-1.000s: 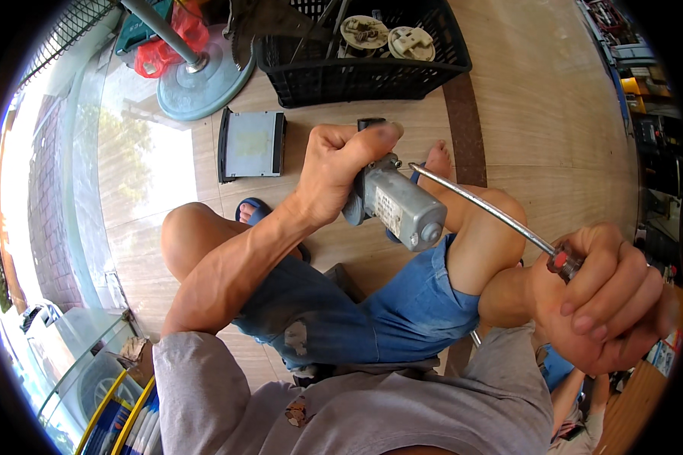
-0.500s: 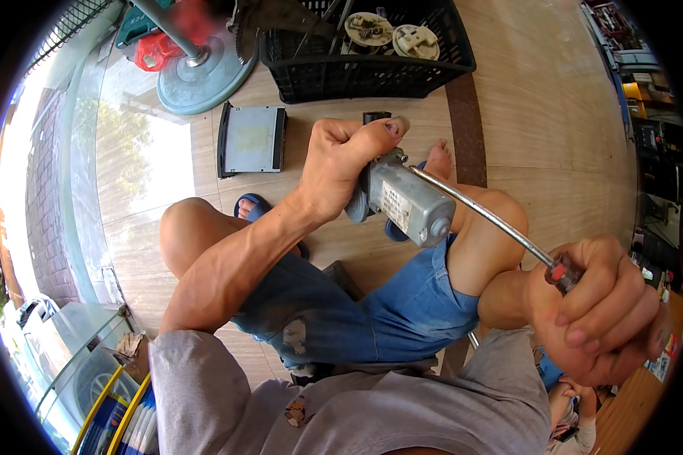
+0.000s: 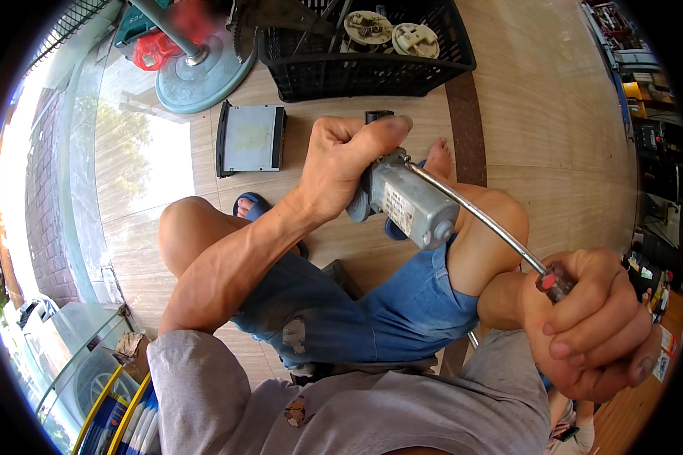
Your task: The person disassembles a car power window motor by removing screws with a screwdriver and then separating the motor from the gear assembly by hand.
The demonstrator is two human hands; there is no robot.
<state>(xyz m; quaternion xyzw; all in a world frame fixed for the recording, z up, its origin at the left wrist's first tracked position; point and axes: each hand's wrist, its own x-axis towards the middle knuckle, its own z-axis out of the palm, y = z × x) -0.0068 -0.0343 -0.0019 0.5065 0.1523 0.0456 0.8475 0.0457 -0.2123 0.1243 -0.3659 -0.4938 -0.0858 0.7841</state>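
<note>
My left hand [image 3: 349, 155] is closed around the upper end of a small electric motor [image 3: 410, 201], a grey metal can with a white label and a black fitting at its top. The motor hangs at a slant above my lap. In my right hand [image 3: 599, 326] is a screwdriver [image 3: 486, 221], its dark reddish handle wrapped by my fingers. The long steel shaft slants up and left across the motor's side. Its tip meets the motor near a screw by my left thumb; the exact contact is too small to make out.
A black plastic crate [image 3: 364, 76] holding round white parts stands ahead. Left of it are a round pale base with a pole [image 3: 197, 83] and a flat metal box [image 3: 252, 138] on the tiled floor. Shelves of tools [image 3: 649, 136] line the right edge.
My right hand has shifted slightly left and down with the screwdriver and turned a little. The motor has tilted slightly; my left hand keeps its grip.
</note>
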